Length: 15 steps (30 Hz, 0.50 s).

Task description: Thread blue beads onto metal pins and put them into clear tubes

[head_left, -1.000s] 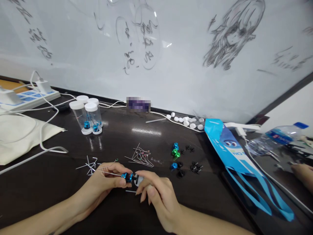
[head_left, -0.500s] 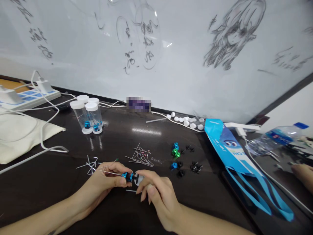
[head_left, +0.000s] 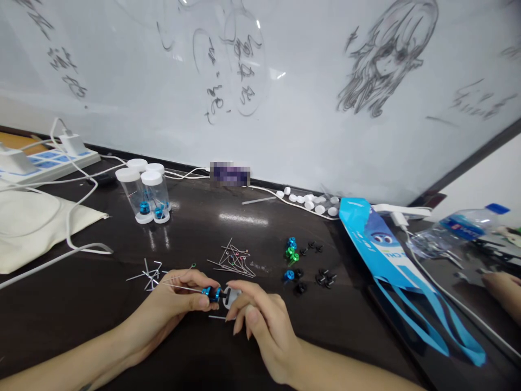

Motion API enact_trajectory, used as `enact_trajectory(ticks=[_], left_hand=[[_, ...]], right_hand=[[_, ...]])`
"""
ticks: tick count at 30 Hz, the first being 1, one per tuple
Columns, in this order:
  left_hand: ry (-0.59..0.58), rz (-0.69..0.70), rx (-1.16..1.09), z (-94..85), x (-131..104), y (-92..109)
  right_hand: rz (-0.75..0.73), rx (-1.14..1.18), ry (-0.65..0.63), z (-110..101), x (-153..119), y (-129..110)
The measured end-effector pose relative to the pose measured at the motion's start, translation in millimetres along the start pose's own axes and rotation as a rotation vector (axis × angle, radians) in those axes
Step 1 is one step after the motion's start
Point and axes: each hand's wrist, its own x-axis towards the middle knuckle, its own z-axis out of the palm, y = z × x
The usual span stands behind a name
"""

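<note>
My left hand (head_left: 183, 290) pinches a small blue metal spool-like part (head_left: 211, 294) between thumb and fingers. A thin wire pin (head_left: 179, 286) runs out leftward from that hand, and a small green-ringed eye (head_left: 194, 265) shows above its fingers. A black stem (head_left: 223, 296) sticks out of the blue part to the right. My right hand (head_left: 264, 326) has its fingers curled around a whitish round piece (head_left: 232, 298) at the end of this stem. Its fingertips partly hide the piece, so exact contact is hard to see. A thin rod (head_left: 216, 317) lies below.
Ringed wire pins (head_left: 234, 260), hex keys (head_left: 150, 276), green parts (head_left: 291, 253) and black screws (head_left: 325, 278) lie on the dark table. Capped clear tubes (head_left: 154, 190) stand at back left; white caps (head_left: 309, 200) lie behind. A blue lanyard package (head_left: 378, 239), bottle (head_left: 459, 231) and another person's hand (head_left: 502, 288) are right.
The view has shifted very slightly. Both hands keep nearly the same place and grip around the blue part and the whitish piece.
</note>
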Motion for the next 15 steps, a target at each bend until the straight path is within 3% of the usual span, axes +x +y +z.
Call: enact_trajectory(ticks=[15], left_hand=[[0.033,-0.012,0.008,2.4,-0.9,2.3]], right_hand=[[0.017,0.002,0.017,0.3,-0.5,-0.4]])
